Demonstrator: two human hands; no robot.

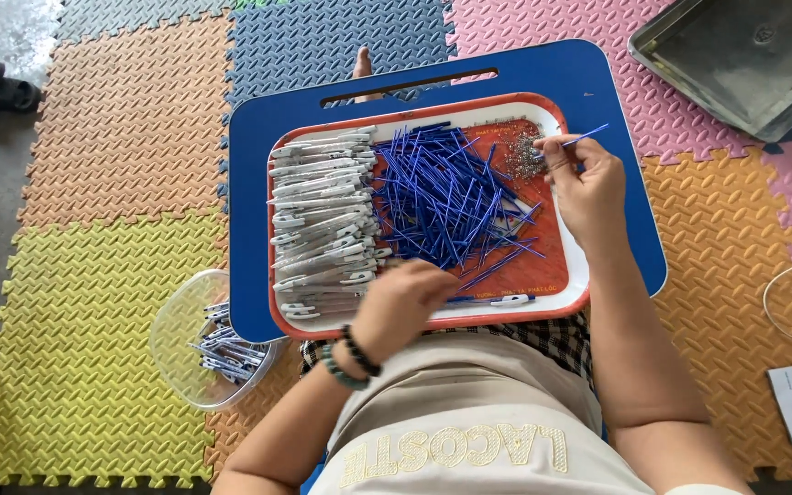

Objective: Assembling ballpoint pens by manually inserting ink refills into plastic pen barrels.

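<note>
A blue lap surface [286, 119] over coloured foam floor mats [130, 119] carries an orange tray [556, 275]. The right hand [588, 188] pinches a blue refill [584, 137] by the small springs [526, 156]; the left hand [401, 302] curls near grey pen barrels [318, 220], its grip unclear.

1. The scene is brightly and evenly lit by soft daylight; the colours of the foam floor mats [130, 119] look saturated and clean.
2. The bare floor at the top left corner is washed out pale by glare.
3. Shadows are soft and short: a faint one lies under the right hand [588, 188] on the red tray [552, 275].
4. The metal tray [744, 60] at the top right shows a dull, diffuse sheen.
5. The left hand [401, 302] is smeared by motion blur; the blue rods [442, 197] are sharp.
6. Straight mat seams bend slightly toward the edges, a mild wide-angle distortion.
</note>
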